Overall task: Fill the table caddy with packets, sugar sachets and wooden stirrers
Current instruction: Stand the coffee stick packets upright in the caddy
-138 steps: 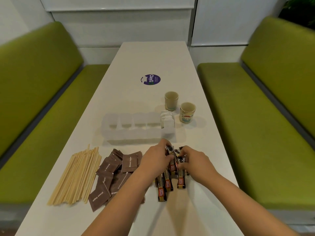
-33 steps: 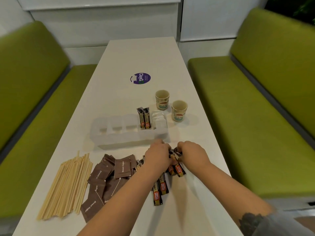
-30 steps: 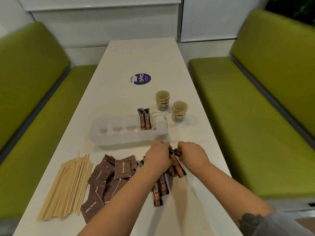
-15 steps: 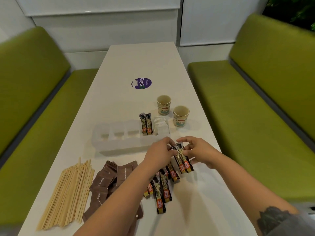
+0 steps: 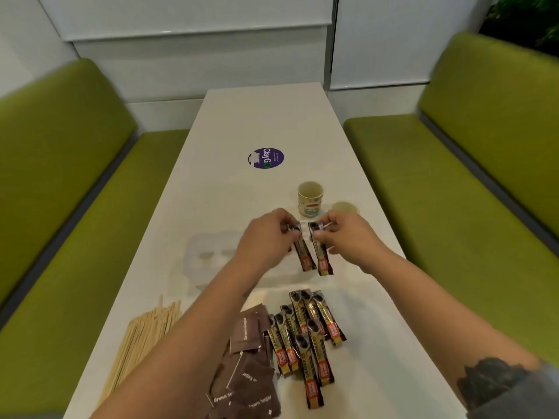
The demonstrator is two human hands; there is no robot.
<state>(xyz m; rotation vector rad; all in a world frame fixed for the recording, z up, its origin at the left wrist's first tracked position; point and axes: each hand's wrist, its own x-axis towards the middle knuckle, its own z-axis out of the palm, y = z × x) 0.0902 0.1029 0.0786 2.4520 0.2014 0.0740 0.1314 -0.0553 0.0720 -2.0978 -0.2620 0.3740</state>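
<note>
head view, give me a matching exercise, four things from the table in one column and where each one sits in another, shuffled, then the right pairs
Things:
1. wooden stirrers
2. brown sugar sachets
3. purple sticker
4. paper cup

Places:
A. flat on the table's far half, beyond the cups
B. near left edge of the table, in a loose bundle
C. standing just beyond the hands
D. piled between the stirrers and the loose coffee packets

Pairs: 1-B, 2-D, 3-A, 4-C

Café booth, green bench seats [image 5: 472,182] flanking white table [image 5: 266,116], paper cup [image 5: 310,198]
</note>
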